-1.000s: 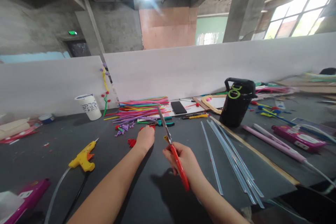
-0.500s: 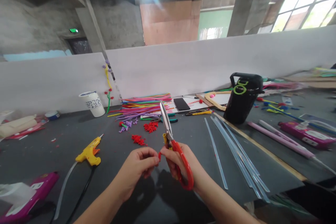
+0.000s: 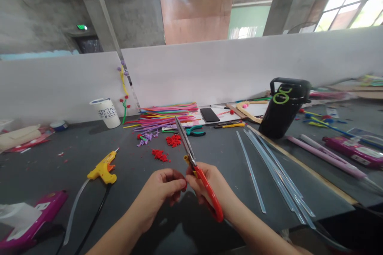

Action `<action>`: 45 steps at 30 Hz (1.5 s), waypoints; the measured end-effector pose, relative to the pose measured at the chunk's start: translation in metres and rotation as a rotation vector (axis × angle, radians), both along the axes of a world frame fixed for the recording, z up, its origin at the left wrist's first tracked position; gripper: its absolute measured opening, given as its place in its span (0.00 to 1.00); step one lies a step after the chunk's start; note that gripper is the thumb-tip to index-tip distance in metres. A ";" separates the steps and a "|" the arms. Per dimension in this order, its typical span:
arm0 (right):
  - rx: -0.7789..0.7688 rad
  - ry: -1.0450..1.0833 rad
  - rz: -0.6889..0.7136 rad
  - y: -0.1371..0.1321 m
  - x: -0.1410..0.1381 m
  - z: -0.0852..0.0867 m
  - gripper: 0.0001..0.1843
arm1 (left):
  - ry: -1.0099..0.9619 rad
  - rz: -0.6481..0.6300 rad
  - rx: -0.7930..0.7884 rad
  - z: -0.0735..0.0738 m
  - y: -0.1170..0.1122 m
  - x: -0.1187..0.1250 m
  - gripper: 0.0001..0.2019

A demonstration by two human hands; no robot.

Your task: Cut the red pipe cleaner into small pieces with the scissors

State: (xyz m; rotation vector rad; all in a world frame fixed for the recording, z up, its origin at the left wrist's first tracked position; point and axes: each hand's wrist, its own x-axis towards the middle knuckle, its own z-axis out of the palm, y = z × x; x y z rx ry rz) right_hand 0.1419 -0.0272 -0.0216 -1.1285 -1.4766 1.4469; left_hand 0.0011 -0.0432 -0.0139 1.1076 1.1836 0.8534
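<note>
My left hand point(image 3: 166, 185) is closed in a pinch, with a small red fuzzy piece point(image 3: 185, 187) showing at its fingertips. It looks like a bit of pipe cleaner, mostly hidden by the fingers. Beside it, my right hand point(image 3: 220, 179) wraps round red-handled scissors point(image 3: 208, 187), whose blades point up and away and look closed. Something yellow point(image 3: 187, 159) shows by the scissors' pivot. Beyond the hands lie two piles of red snippets point(image 3: 160, 155) and some purple snippets point(image 3: 149, 138).
A yellow glue gun point(image 3: 103, 169) lies at left, its cord running towards me. Behind are pipe cleaners point(image 3: 167, 117), a phone point(image 3: 210, 114), teal-handled pliers point(image 3: 196, 130) and a white cup point(image 3: 105, 113). Clear glue sticks point(image 3: 273, 173) and a black bottle point(image 3: 283, 109) stand or lie at right.
The scissors have tilted further to the left. Less of the red piece shows between my fingertips, and my right thumb has drawn slightly away from it. The view has shifted a little.
</note>
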 end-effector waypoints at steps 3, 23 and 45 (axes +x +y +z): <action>-0.004 -0.007 -0.020 -0.001 -0.002 0.000 0.05 | 0.030 -0.030 0.025 -0.001 -0.001 -0.001 0.06; -0.086 0.114 -0.198 0.007 0.023 0.018 0.04 | 1.260 -0.135 0.735 -0.041 0.163 -0.019 0.14; -0.001 0.113 -0.147 0.005 0.017 0.012 0.06 | 1.245 -0.118 0.740 -0.048 0.176 0.008 0.14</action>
